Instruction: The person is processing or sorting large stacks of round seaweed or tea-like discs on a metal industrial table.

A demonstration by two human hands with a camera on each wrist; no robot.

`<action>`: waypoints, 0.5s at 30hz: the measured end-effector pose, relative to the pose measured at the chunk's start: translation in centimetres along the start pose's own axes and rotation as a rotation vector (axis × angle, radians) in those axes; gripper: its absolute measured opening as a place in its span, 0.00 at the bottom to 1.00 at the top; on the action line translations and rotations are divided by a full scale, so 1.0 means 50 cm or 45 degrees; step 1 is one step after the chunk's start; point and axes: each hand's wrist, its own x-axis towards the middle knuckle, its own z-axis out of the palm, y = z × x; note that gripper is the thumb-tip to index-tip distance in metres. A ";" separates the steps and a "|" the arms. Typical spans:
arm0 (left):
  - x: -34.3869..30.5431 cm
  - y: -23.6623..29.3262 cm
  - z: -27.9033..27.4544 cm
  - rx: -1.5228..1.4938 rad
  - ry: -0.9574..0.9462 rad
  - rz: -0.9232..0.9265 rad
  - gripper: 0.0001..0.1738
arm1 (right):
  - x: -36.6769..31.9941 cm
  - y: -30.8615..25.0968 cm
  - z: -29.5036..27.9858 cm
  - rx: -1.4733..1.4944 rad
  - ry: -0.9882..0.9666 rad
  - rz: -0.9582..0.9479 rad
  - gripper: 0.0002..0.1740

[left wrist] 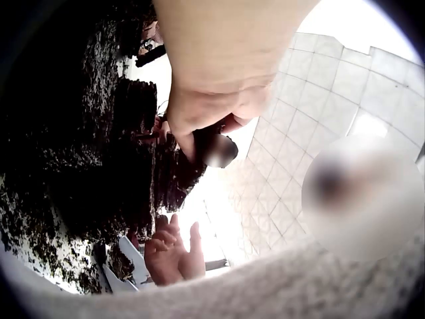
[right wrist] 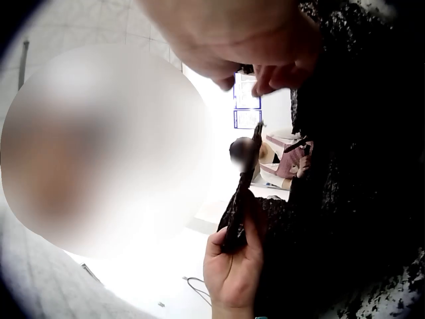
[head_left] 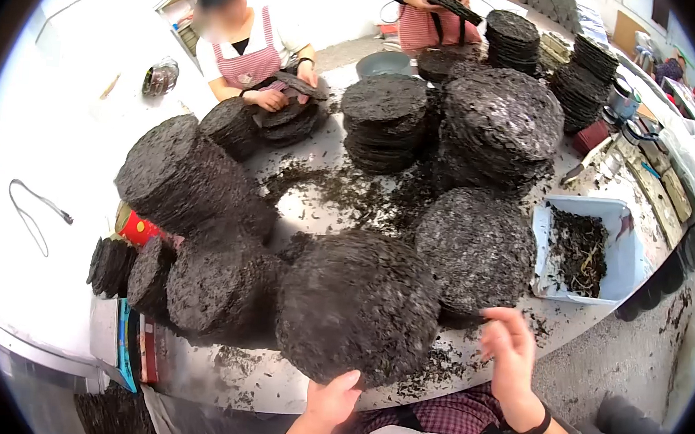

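A large round, dark, rough-textured disc (head_left: 357, 303) tilts towards the camera at the near table edge. The left hand (head_left: 333, 397) grips its lower edge, thumb on the near face. In the right wrist view that left hand (right wrist: 232, 276) pinches the thin disc (right wrist: 240, 193), seen nearly edge-on. To the right of it, the right hand (head_left: 509, 356) is raised off the disc with fingers loosely bent and nothing in them; the left wrist view also shows the right hand (left wrist: 174, 258) empty. Beside the held disc stands a stack of similar discs (head_left: 476, 247).
More stacks (head_left: 383, 122) of dark discs cover the table (head_left: 212, 378), with leaning stacks (head_left: 223, 289) at left. A light-blue bin (head_left: 634, 256) of dark scraps sits at right. Two people (head_left: 246, 54) across the table handle discs. Loose flakes lie scattered.
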 end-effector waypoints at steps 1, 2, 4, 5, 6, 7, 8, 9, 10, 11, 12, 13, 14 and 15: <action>0.000 -0.003 -0.002 -0.040 -0.126 -0.075 0.37 | -0.001 -0.014 0.022 0.022 -0.085 0.118 0.14; 0.001 -0.012 -0.002 0.073 -0.186 -0.022 0.38 | 0.001 -0.025 0.038 0.045 -0.172 0.234 0.12; 0.014 -0.031 -0.003 0.290 -0.305 0.102 0.40 | 0.012 -0.018 0.023 -0.019 -0.157 0.290 0.10; 0.022 -0.029 0.000 0.336 -0.313 0.217 0.44 | 0.021 -0.030 0.024 -0.037 -0.094 0.233 0.10; 0.031 -0.024 0.008 0.382 -0.315 0.333 0.48 | 0.032 -0.043 0.025 -0.056 -0.036 0.180 0.11; 0.038 -0.016 0.022 0.427 -0.311 0.449 0.53 | 0.045 -0.054 0.011 -0.115 0.039 0.137 0.12; 0.036 -0.002 0.049 0.280 -0.251 0.437 0.52 | 0.059 -0.061 -0.004 -0.066 0.113 0.063 0.13; 0.043 0.003 0.042 0.446 -0.170 0.483 0.45 | 0.076 -0.060 -0.028 -0.066 0.180 0.052 0.11; 0.051 0.006 0.026 0.596 -0.095 0.509 0.41 | 0.090 -0.054 -0.052 -0.067 0.246 0.039 0.10; 0.064 0.001 -0.004 0.745 -0.021 0.590 0.39 | 0.097 -0.050 -0.063 -0.005 0.337 -0.005 0.10; 0.075 -0.007 -0.036 0.894 0.057 0.671 0.38 | 0.103 -0.045 -0.074 0.058 0.425 -0.050 0.12; 0.082 -0.010 -0.057 0.976 0.150 0.697 0.37 | 0.101 -0.030 -0.094 0.112 0.444 -0.025 0.16; 0.088 -0.013 -0.083 1.122 0.218 0.711 0.39 | 0.094 -0.020 -0.099 0.095 0.485 -0.048 0.16; 0.097 -0.018 -0.095 1.162 0.307 0.660 0.39 | 0.087 -0.013 -0.098 0.079 0.526 -0.066 0.15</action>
